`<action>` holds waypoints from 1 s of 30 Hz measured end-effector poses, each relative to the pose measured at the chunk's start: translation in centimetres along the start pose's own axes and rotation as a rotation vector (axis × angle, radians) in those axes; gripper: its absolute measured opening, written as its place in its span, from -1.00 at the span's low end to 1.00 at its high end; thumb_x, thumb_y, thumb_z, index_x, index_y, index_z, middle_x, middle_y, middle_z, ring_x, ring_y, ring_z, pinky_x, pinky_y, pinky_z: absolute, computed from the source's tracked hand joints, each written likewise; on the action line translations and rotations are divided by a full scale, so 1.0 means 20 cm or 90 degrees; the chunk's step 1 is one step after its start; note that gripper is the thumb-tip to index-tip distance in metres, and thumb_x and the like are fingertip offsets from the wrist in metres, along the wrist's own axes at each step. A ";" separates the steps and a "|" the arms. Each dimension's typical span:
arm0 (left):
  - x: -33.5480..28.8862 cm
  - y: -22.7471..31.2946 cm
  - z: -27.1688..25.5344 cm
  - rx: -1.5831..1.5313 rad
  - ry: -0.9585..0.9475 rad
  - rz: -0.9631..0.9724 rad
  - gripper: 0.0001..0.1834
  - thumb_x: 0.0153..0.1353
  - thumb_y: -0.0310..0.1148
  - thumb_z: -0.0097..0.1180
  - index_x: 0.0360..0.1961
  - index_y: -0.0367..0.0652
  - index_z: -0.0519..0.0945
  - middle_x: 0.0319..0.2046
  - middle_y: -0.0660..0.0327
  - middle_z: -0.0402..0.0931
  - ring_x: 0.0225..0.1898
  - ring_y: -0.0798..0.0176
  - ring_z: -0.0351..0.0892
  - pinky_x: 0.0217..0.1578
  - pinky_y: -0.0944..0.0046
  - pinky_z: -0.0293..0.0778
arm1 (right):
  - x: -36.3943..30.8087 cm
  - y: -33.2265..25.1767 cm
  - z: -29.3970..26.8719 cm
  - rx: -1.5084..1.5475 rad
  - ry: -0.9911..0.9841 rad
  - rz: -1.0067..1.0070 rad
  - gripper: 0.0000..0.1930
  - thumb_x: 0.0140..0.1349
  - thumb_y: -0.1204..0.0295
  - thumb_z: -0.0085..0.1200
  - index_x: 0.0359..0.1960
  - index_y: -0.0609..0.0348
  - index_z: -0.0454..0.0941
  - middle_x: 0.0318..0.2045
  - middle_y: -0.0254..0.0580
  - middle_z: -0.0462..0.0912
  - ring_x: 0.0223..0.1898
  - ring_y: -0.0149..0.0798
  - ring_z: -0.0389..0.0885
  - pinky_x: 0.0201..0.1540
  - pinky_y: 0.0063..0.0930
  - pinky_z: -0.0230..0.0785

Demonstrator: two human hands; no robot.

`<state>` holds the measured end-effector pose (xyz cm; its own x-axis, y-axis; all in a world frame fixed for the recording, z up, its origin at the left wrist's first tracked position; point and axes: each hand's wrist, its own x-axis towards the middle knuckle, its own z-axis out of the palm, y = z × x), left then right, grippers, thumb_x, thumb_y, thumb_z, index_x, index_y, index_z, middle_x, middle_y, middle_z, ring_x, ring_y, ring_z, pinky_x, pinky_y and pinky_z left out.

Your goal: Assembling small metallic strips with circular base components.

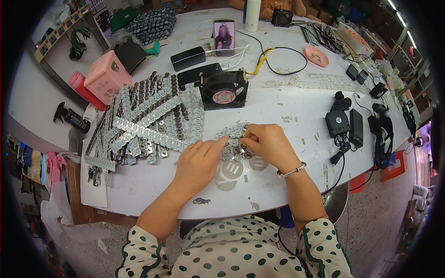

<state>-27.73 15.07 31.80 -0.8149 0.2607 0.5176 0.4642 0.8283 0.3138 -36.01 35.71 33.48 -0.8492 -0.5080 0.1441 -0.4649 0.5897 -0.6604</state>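
Black fan [224, 89], phone [224, 37], pink box [106, 76] on table [287, 106].

Right hand [266, 143] curling over small metal parts [236, 139] — fingertips hiding whatever is being pinched, grip state not readable. Left hand [201, 160] covering part of the same pile, forefinger tip lying among the pieces. Round discs [232, 169] under the wrists showing only partly, markings too small to make out. Phone screen [224, 36] blurring out. Another person's forearms [278, 5] getting cut off by the top edge. White bottle [252, 14] losing its top at the same edge. Strips of parts [143, 123] overlapping — count impossible. Black fan [224, 89] blocking the box behind it. Items along the right rim bending and smearing, too small to identify.
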 end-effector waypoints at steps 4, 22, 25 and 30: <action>0.01 -0.01 -0.02 0.045 -0.018 0.020 -0.48 0.13 -0.50 0.17 0.17 0.00 0.53 -0.39 0.21 0.58 -0.40 0.15 0.56 -0.39 0.19 0.46 | 0.01 0.01 -0.01 0.000 0.012 -0.043 -0.86 0.11 0.44 0.26 -0.37 0.24 0.63 -0.52 -0.09 0.66 -0.57 -0.18 0.60 -0.45 -0.43 0.43; 0.01 -0.03 -0.04 -0.062 -0.040 -0.072 -0.73 0.15 -0.33 0.14 -0.11 -0.12 0.55 -0.56 0.14 0.59 -0.52 0.06 0.62 -0.47 0.13 0.54 | 0.01 -0.04 0.03 0.010 0.035 -0.090 -0.86 0.14 0.44 0.23 -0.30 0.19 0.60 -0.43 -0.19 0.60 -0.54 -0.29 0.53 -0.45 -0.48 0.41; 0.01 -0.02 -0.05 -0.092 -0.062 -0.105 -0.82 0.17 -0.33 0.13 -0.22 -0.13 0.52 -0.53 0.12 0.59 -0.50 0.02 0.62 -0.47 0.09 0.53 | 0.01 -0.07 0.02 0.094 0.036 -0.109 -0.88 0.15 0.44 0.24 -0.31 0.17 0.60 -0.45 -0.25 0.57 -0.57 -0.36 0.48 -0.49 -0.53 0.34; 0.03 -0.03 -0.09 -0.252 -0.116 -0.114 -0.86 0.25 -0.33 0.08 -0.23 -0.13 0.53 -0.43 0.10 0.61 -0.45 -0.04 0.62 -0.47 0.06 0.51 | 0.02 -0.08 0.00 0.260 -0.072 -0.032 -0.89 0.20 0.44 0.20 -0.29 0.18 0.56 -0.42 -0.30 0.56 -0.54 -0.44 0.46 -0.46 -0.56 0.34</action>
<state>-27.85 13.85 33.30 -0.9257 0.2425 0.2902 0.3778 0.6249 0.6832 -35.69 34.57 34.67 -0.7846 -0.6088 0.1172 -0.3484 0.2765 -0.8957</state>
